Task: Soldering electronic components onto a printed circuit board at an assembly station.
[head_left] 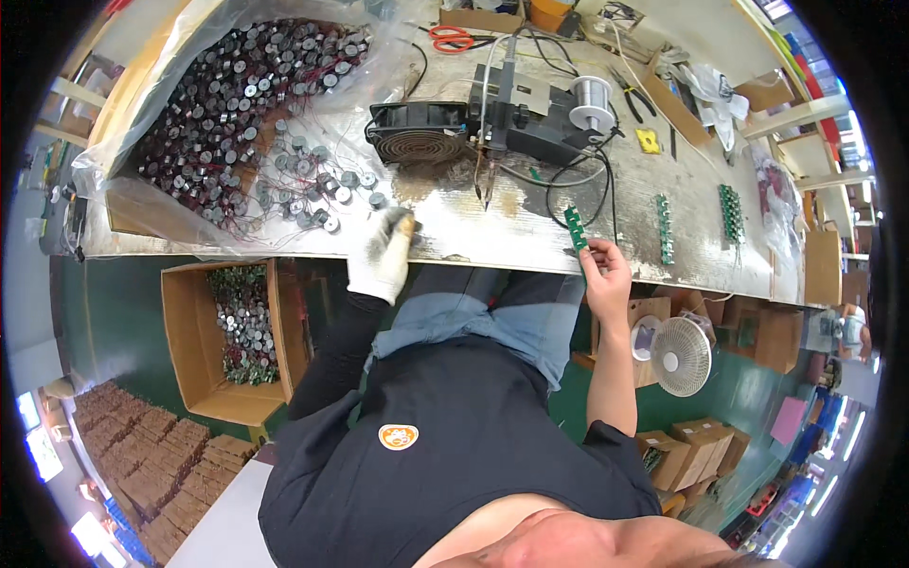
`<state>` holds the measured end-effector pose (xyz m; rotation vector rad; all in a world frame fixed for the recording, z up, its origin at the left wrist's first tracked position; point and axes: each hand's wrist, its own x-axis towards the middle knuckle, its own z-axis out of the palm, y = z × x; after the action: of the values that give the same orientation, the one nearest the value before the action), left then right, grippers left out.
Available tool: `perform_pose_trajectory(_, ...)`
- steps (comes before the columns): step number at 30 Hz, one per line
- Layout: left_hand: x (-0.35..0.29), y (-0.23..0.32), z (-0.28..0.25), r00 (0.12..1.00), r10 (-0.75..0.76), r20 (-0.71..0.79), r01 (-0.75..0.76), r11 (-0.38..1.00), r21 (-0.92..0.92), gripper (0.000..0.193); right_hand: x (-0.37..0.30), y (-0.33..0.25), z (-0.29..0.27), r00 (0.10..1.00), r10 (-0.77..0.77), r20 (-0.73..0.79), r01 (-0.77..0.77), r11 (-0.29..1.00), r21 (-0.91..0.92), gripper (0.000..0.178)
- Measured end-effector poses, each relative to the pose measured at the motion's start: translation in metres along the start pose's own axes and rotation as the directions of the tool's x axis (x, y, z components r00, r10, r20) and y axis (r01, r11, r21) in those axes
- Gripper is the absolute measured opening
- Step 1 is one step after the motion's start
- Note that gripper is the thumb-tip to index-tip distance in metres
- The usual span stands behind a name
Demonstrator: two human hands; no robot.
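My right hand (607, 273) is bare and pinches the near end of a narrow green circuit board strip (575, 227) over the table's front edge. In a white glove, my left hand (381, 257) rests at the same edge, its fingers drawn together. Whatever those fingers hold, if anything, is hidden. Just beyond the glove lie loose small round metal motors (317, 180) with thin red wires. Between my hands and farther back stands a black soldering machine (535, 109) with a spool of solder wire (592, 102). Its pointed tip (488, 194) hangs above the tabletop.
A large heap of motors (251, 85) lies in a plastic-lined box at the far left. A square black fan (417, 131) stands beside the machine. More green board strips (665, 229) lie at right, pliers (632, 95) and red-handled scissors (452, 39) behind. Below left sits a filled cardboard box (180, 322).
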<state>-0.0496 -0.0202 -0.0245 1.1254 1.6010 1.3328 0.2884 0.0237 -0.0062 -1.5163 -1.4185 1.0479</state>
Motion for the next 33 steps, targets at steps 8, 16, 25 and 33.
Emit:
perform_pose_trajectory(8,-0.004,0.021,0.02,0.91,-0.363,0.199,0.414,0.816,-0.403,0.026,0.019,-0.027,0.004,0.968,-0.24,0.072,0.244,0.84,-0.485,0.027)
perform_pose_trajectory(16,0.005,0.031,0.027,0.768,-0.495,0.407,0.641,0.592,-0.489,0.026,0.025,-0.03,0.023,0.968,0.117,0.222,-0.127,0.991,0.029,0.026)
perform_pose_trajectory(25,0.008,0.029,0.039,0.787,-0.495,0.369,0.616,0.666,-0.42,0.025,0.008,-0.034,0.079,0.881,0.178,0.438,-0.35,0.869,0.35,0.025)
perform_pose_trajectory(33,0.009,0.026,0.045,0.812,-0.442,0.38,0.569,0.745,-0.349,0.019,0.0,-0.038,0.099,0.884,0.134,0.448,-0.329,0.86,0.391,0.026)
